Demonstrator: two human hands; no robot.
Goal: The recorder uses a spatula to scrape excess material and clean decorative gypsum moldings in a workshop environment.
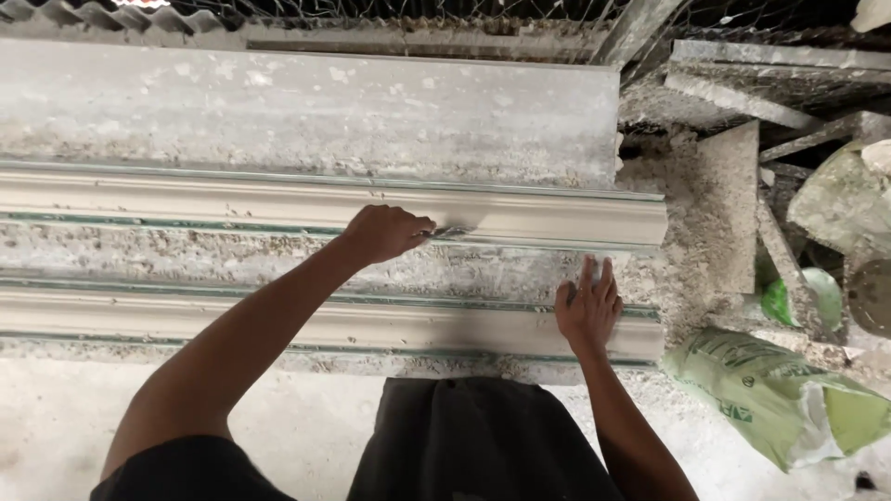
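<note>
- Left hand [385, 232] is gripping a small metal scraper [452, 231], smoothing the far long pale plaster moulding [232, 199]
- Right hand [587, 308], at four o'clock, is resting flat and unclenched on the near matching moulding [278, 320]
- Next stroke probably needs steady, even pressure

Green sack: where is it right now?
Head view, lower right: the green sack lies on the floor, just right of the near moulding where the right hand rests.
</note>
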